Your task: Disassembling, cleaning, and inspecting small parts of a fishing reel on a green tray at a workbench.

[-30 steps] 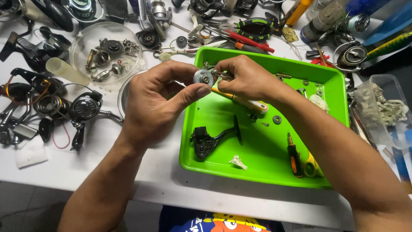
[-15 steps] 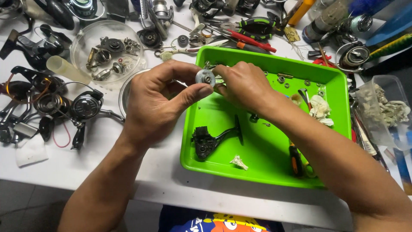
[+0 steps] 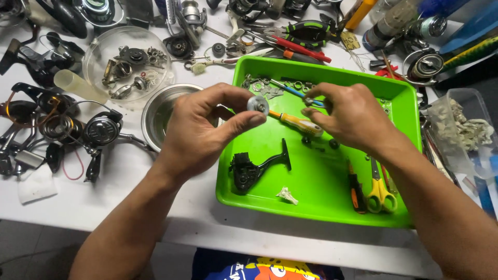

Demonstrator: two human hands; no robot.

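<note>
The left hand (image 3: 202,129) sits near the middle of the frame and pinches a small round silver part (image 3: 258,105) between thumb and fingers, just over the left edge of the green tray (image 3: 321,207). The right hand (image 3: 347,116) is a little to the right, over the tray, with its fingertips closed on something tiny that I cannot make out. Under it lies a yellow-handled screwdriver (image 3: 298,123). A black reel frame (image 3: 254,167) lies lower in the tray, and yellow scissors (image 3: 381,192) lie at the tray's lower right. A steel bowl (image 3: 161,111) stands left of the tray.
</note>
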